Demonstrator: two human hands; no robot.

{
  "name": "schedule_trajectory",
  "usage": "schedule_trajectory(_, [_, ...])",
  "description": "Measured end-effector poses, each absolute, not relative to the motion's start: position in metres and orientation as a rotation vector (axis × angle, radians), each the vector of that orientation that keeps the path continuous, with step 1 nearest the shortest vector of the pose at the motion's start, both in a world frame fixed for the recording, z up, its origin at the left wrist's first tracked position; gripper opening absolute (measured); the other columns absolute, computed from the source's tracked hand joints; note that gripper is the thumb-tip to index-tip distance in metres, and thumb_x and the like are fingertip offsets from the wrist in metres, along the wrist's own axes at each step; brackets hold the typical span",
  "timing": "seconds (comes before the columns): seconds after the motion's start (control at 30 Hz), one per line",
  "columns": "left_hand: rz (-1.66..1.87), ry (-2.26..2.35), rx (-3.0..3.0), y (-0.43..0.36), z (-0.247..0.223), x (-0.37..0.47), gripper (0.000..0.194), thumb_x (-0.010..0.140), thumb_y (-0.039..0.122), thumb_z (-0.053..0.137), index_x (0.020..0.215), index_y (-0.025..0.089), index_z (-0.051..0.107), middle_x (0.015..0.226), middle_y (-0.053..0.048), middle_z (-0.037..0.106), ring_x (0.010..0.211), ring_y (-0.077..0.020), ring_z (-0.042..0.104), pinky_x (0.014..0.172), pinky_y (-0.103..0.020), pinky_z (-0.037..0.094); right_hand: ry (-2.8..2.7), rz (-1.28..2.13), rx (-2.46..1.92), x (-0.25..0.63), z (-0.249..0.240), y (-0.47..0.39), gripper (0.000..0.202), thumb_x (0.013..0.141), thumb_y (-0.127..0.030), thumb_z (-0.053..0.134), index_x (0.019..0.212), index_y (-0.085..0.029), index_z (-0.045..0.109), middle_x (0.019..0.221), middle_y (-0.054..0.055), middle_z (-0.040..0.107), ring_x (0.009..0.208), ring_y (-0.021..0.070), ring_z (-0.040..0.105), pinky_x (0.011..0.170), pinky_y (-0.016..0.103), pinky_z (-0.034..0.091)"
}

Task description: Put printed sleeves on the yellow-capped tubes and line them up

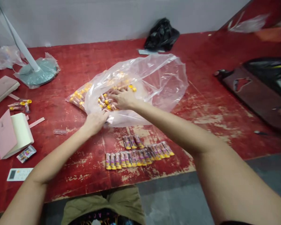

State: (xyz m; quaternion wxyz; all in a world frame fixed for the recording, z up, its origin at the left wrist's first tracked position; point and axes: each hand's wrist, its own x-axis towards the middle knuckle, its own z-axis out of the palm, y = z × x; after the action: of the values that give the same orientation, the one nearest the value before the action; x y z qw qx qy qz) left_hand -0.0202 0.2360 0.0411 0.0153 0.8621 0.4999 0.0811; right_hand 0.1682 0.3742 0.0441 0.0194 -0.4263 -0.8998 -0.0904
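Note:
A large clear plastic bag (168, 84) lies on the red table, its mouth spread open. Inside it are many small tubes with yellow caps (105, 101). My right hand (123, 98) reaches into the bag and rests on the tubes, fingers spread over them. At the bag's near edge, my left hand (97, 122) grips the plastic with its fingers closed. Closer to me, a row of similar tubes (138, 157) lies side by side, yellow ends toward me. Just behind that row is a short second row of 3 tubes (133, 142).
On the left are a lamp base (37, 73), an open pink notebook (21, 132), a closed notebook (3, 89), several loose tubes (20, 105) and a white calculator-like device (18, 174). A black plastic bag (161, 34) sits by the wall. A dark bag (255, 90) lies right.

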Motion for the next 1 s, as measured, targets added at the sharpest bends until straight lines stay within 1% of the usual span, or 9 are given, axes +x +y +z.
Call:
schedule_trajectory(0.17, [-0.117,1.707,2.607,0.198,0.012,-0.053,0.033,0.101,0.019,0.032,0.121,0.017,0.058,0.111,-0.014,0.068,0.086,-0.0247,0.07,0.064,-0.031,0.047,-2.66,-0.261,-1.255,0.206,0.052,0.349,0.055,0.091,-0.043,0.057,0.139,-0.015,0.053,0.145,0.016,0.054,0.131,0.0348,0.048,0.111,0.054,0.032])
schedule_trajectory(0.3, [-0.029,1.702,2.51,0.183,0.005,-0.058,0.031,0.096,0.014,0.038,0.117,0.019,0.061,0.113,-0.011,0.068,0.095,-0.0272,0.069,0.069,-0.033,0.049,-2.435,-0.162,-1.095,0.186,0.04,0.314,0.033,0.098,-0.032,0.044,0.114,-0.018,0.068,0.118,0.012,0.066,0.113,0.0285,0.053,0.099,0.044,0.04])
schedule_trajectory(0.43, [0.374,1.639,2.387,0.177,0.001,-0.054,0.025,0.093,0.014,0.045,0.106,0.02,0.065,0.114,-0.011,0.068,0.095,-0.0246,0.068,0.077,-0.033,0.05,-2.517,-0.116,-1.136,0.14,0.028,0.296,0.029,0.092,-0.041,0.057,0.096,-0.016,0.073,0.11,0.016,0.066,0.108,0.0327,0.052,0.094,0.047,0.039])
schedule_trajectory(0.53, [1.069,1.481,2.035,0.158,-0.001,-0.048,0.018,0.095,0.029,0.054,0.087,0.018,0.066,0.108,-0.012,0.071,0.096,-0.0224,0.068,0.083,-0.032,0.051,-2.521,0.147,-1.157,0.124,0.032,0.294,0.026,0.092,-0.038,0.059,0.094,-0.015,0.07,0.11,0.015,0.068,0.109,0.0317,0.055,0.097,0.047,0.04])
schedule_trajectory(0.6, [1.447,1.418,1.593,0.138,-0.001,-0.042,0.025,0.091,0.041,0.062,0.085,0.017,0.066,0.089,-0.01,0.071,0.074,-0.0171,0.067,0.068,-0.027,0.051,-2.277,0.502,-1.117,0.129,0.042,0.286,0.033,0.101,-0.04,0.043,0.112,-0.016,0.065,0.109,0.012,0.069,0.104,0.0241,0.06,0.094,0.04,0.046])
schedule_trajectory(0.73, [1.615,1.324,0.849,0.097,-0.002,-0.023,0.04,0.076,0.052,0.077,0.085,0.015,0.064,0.049,0.005,0.052,0.036,-0.0063,0.039,0.037,-0.018,0.027,-1.833,1.27,-0.931,0.164,0.062,0.239,0.057,0.104,-0.057,0.021,0.139,-0.021,0.047,0.108,0.01,0.07,0.083,0.016,0.066,0.072,0.03,0.054])
schedule_trajectory(0.83, [1.646,1.26,0.651,0.078,-0.002,-0.009,0.048,0.068,0.055,0.083,0.081,0.014,0.061,0.05,0.005,0.052,0.039,-0.005,0.04,0.036,-0.016,0.025,-1.747,1.461,-0.819,0.189,0.06,0.184,0.055,0.097,-0.059,0.047,0.136,-0.021,0.054,0.114,0.011,0.069,0.086,0.0172,0.067,0.071,0.031,0.057])
schedule_trajectory(0.9, [1.66,1.226,0.584,0.069,0.0,0.0,0.052,0.063,0.055,0.086,0.082,0.013,0.061,0.052,0.005,0.052,0.042,-0.0046,0.043,0.037,-0.015,0.026,-1.671,1.313,-0.839,0.198,0.049,0.144,0.052,0.087,-0.054,0.067,0.129,-0.024,0.061,0.12,0.009,0.069,0.094,0.0185,0.067,0.077,0.031,0.058])
schedule_trajectory(1.0, [1.639,1.135,0.49,0.055,0.004,0.009,0.055,0.058,0.054,0.089,0.076,0.015,0.055,0.055,0.006,0.051,0.044,-0.0032,0.042,0.037,-0.015,0.023,-1.507,1.113,-0.898,0.204,0.028,0.086,0.039,0.082,-0.044,0.076,0.116,-0.025,0.069,0.116,0.008,0.071,0.099,0.0197,0.068,0.084,0.033,0.059])
